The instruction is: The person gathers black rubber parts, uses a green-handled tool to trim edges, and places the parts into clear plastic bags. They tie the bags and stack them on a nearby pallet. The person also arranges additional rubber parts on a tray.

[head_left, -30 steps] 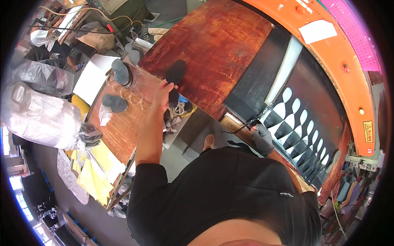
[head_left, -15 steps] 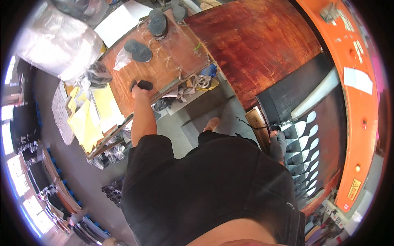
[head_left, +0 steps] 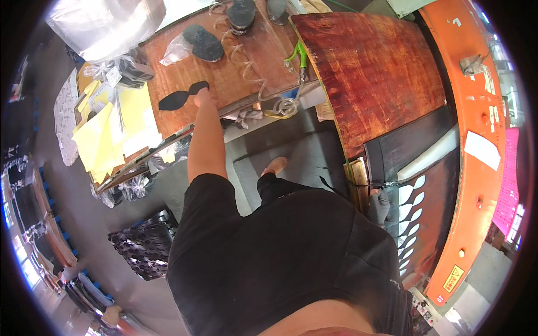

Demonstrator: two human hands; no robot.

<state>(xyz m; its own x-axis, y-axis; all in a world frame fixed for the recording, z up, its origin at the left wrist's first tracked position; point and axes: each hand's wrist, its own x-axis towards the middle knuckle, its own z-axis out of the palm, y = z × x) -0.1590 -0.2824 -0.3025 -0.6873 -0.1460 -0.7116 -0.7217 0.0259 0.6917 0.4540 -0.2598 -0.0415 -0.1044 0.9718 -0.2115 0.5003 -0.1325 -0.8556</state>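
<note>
My left hand (head_left: 203, 96) reaches over the brown workbench (head_left: 246, 56) at the far left. Its fingers are closed on one end of a flat black sole-shaped piece (head_left: 175, 101), which lies over the bench top. At the right, my right hand (head_left: 379, 208), in a grey glove with bare fingertips, is curled beside the black sheet (head_left: 386, 145) on the machine bed; what it grips is hidden. Rows of sole-shaped cutouts (head_left: 412, 207) run along the sheet close to that hand. Stacked dark soles (head_left: 203, 43) sit farther back on the bench.
Yellow papers (head_left: 103, 143) and plastic bags (head_left: 120, 70) crowd the bench's left end. A reddish-brown board (head_left: 364, 73) and an orange machine beam (head_left: 473, 185) stand at the right. A green air gun (head_left: 302, 56) hangs by the bench. Cut black scrap (head_left: 147, 243) lies on the floor.
The black piece in my left hand has turned and now shows its full length pointing left. The view has shifted, bringing the green air gun and the floor scrap more into sight. My right hand stays by the sheet.
</note>
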